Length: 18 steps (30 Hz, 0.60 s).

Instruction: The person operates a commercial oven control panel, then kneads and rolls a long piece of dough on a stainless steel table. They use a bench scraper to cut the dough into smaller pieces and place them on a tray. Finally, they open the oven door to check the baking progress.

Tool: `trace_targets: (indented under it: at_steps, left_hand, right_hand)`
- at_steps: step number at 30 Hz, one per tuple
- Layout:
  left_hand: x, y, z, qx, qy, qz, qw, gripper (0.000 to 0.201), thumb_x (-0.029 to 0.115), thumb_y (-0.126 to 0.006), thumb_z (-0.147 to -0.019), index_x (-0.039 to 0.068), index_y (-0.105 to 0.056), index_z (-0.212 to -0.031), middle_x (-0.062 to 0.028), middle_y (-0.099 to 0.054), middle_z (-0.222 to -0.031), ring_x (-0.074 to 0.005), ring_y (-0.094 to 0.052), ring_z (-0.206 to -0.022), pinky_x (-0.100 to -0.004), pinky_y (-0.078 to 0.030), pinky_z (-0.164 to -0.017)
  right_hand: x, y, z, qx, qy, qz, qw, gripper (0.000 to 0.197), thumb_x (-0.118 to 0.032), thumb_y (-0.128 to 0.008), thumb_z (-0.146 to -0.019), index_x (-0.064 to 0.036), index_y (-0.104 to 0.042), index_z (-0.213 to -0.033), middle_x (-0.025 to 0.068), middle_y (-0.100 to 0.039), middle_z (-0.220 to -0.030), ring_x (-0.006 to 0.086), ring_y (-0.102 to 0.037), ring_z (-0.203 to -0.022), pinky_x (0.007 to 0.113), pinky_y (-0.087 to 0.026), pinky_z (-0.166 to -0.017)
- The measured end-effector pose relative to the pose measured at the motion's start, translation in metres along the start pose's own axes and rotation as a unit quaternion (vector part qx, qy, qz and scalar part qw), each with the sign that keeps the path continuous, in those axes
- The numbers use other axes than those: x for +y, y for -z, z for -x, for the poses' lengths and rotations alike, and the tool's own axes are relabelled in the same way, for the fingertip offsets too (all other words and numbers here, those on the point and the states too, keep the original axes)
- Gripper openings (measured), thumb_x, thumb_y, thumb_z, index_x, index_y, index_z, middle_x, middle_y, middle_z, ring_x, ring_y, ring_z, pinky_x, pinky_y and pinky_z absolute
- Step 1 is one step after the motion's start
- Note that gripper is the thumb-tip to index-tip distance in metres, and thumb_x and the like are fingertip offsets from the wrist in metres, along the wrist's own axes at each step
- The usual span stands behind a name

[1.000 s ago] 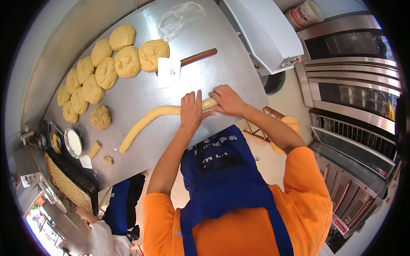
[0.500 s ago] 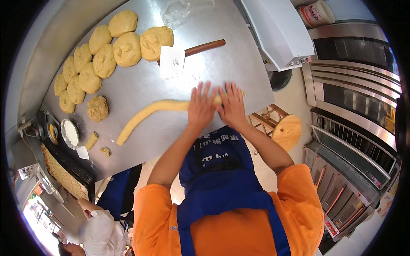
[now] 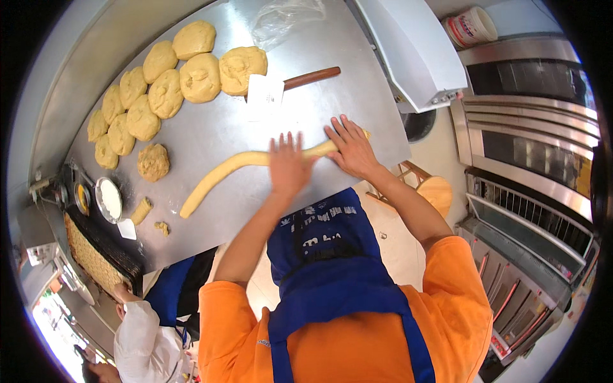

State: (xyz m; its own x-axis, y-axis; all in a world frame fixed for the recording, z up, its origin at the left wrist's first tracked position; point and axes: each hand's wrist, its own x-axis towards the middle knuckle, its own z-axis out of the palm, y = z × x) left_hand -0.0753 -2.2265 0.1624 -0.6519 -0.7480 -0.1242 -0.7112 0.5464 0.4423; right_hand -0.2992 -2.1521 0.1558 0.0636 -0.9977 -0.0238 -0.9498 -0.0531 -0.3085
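A long yellow dough rope (image 3: pixel 223 172) lies curved across the steel table (image 3: pixel 319 108). My left hand (image 3: pixel 287 167) presses flat on the rope near its middle, fingers spread. My right hand (image 3: pixel 351 148) rests flat on the rope's right end by the table's edge, fingers apart. Neither hand grips anything. A white bench scraper (image 3: pixel 265 97) with a wooden handle lies just beyond my hands.
Several round dough balls (image 3: pixel 166 89) sit at the far left, with small dough scraps (image 3: pixel 142 209) nearer. A clear plastic bag (image 3: pixel 287 16), a small round dish (image 3: pixel 108 199), a wooden stool (image 3: pixel 434 191), oven racks (image 3: pixel 530 185). Another person's sleeve (image 3: pixel 143 338) shows lower left by a tray (image 3: pixel 89 255).
Both hands have slid forward over the rope, rolling it. The rope looks longer and thinner, its left end reaching farther left.
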Motion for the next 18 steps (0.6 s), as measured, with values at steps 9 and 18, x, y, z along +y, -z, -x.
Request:
trace_targets:
  at_steps: [9,18]
  left_hand:
    - [-0.133,0.012,0.074,0.066,-0.09,-0.116,0.987,0.078,0.055,-0.062,-0.102,-0.004,-0.053,-0.152,-0.0283,-0.053,-0.155,-0.049,-0.048,-0.144,-0.0583,-0.036,-0.122]
    - [-0.181,0.027,0.072,0.062,-0.082,-0.099,0.99,0.063,0.061,-0.079,-0.082,0.005,-0.064,-0.105,-0.0137,-0.06,-0.095,-0.0354,-0.059,-0.095,-0.0486,-0.049,-0.088]
  right_hand:
    - [-0.127,-0.054,-0.034,0.063,0.075,-0.108,0.989,0.079,-0.051,-0.07,-0.097,0.0037,-0.055,-0.151,0.0308,-0.055,-0.154,0.046,-0.048,-0.146,0.056,-0.035,-0.124]
    - [-0.147,-0.07,-0.062,0.012,0.122,-0.016,0.992,0.079,-0.053,-0.082,-0.081,0.0,-0.063,-0.136,0.0163,-0.061,-0.114,0.0345,-0.059,-0.113,0.047,-0.049,-0.1]
